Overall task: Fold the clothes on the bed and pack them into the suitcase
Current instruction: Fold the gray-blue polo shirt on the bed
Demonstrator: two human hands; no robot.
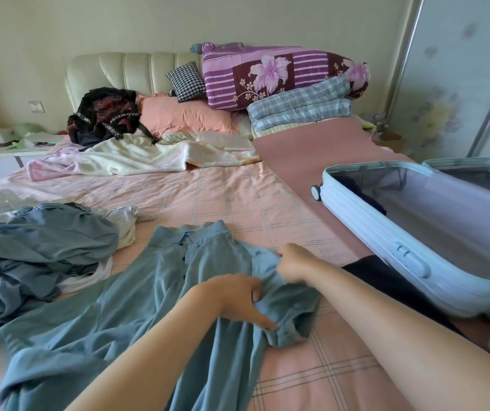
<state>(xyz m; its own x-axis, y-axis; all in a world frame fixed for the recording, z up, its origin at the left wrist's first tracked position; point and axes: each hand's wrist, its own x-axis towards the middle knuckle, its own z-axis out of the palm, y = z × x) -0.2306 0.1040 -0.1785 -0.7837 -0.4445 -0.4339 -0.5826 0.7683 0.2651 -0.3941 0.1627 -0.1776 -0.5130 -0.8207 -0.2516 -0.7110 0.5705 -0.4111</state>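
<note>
Bed sheet (237, 203) bears shirt (148, 292) between clothes pile (39, 241) and open suitcase (371, 232).

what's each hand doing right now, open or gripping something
Left hand: closed, pinching the blue polo shirt at its sleeve.
Right hand: closed, gripping the same shirt near the shoulder.

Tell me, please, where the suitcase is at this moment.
In the head view the pale blue suitcase lies open on the right side of the bed, just right of the blue polo shirt that the left hand and right hand grip.
</note>
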